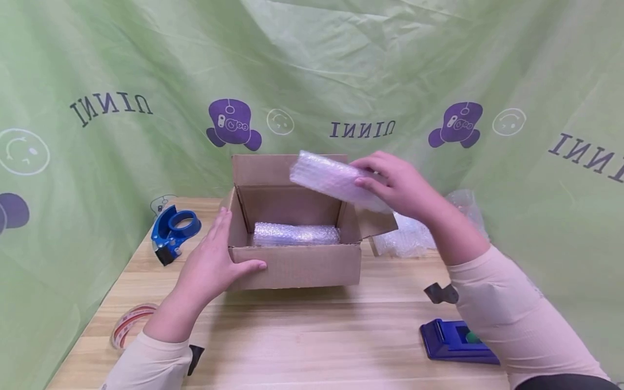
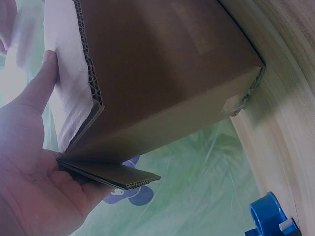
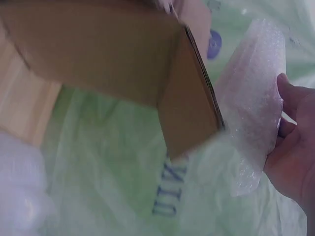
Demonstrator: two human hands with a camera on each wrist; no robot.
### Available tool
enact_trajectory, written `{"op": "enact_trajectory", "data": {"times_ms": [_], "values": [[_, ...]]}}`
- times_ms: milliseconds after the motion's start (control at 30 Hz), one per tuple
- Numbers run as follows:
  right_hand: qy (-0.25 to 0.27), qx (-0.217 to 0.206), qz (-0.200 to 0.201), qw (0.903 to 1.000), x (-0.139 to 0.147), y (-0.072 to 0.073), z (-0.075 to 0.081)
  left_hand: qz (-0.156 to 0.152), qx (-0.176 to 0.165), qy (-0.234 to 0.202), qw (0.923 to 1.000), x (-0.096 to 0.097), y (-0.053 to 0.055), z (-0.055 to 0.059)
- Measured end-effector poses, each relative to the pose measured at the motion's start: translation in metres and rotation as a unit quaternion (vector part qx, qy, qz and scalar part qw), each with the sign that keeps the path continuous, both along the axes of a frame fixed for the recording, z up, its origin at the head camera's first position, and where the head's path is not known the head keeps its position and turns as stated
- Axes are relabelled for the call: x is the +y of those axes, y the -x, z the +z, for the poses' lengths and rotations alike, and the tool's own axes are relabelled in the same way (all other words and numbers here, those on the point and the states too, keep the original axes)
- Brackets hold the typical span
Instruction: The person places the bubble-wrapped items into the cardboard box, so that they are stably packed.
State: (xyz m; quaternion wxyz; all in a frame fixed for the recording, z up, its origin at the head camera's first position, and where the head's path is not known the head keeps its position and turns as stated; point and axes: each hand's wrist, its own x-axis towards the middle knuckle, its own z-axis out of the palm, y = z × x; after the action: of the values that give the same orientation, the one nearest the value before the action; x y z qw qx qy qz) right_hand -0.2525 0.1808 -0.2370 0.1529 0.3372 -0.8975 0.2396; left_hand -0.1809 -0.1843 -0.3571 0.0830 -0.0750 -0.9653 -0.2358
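Note:
An open cardboard box (image 1: 297,268) stands on the table. A bubble-wrapped bundle (image 1: 294,234) lies lengthwise inside it. My left hand (image 1: 209,260) grips the box's near left corner; its thumb lies along the front and its fingers along the left side. In the left wrist view the thumb presses a cardboard flap (image 2: 66,93). Above the box's right side, my right hand (image 1: 400,184) holds a second bubble-wrapped bundle (image 1: 331,176) by its right end, thumb on the near face. That bundle slopes down to the right. What the wrapping covers cannot be made out.
More bubble wrap (image 1: 409,235) lies right of the box. A blue tape dispenser (image 1: 170,233) is at the left, with a tape roll (image 1: 131,322) nearer me. A dark blue desk dispenser (image 1: 450,341) sits at the right front. Behind hangs a green printed curtain (image 1: 312,70).

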Motion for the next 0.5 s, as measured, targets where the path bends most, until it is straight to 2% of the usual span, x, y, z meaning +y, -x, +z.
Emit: {"op": "enact_trajectory", "data": {"times_ms": [367, 500], "values": [[-0.056, -0.002, 0.054, 0.9970, -0.057, 0.009, -0.030, 0.001, -0.001, 0.001, 1.0000, 0.000, 0.000, -0.001], [-0.063, -0.030, 0.064, 0.9955, -0.063, 0.013, -0.041, 0.001, -0.001, 0.001, 1.0000, 0.000, 0.000, -0.001]]}}
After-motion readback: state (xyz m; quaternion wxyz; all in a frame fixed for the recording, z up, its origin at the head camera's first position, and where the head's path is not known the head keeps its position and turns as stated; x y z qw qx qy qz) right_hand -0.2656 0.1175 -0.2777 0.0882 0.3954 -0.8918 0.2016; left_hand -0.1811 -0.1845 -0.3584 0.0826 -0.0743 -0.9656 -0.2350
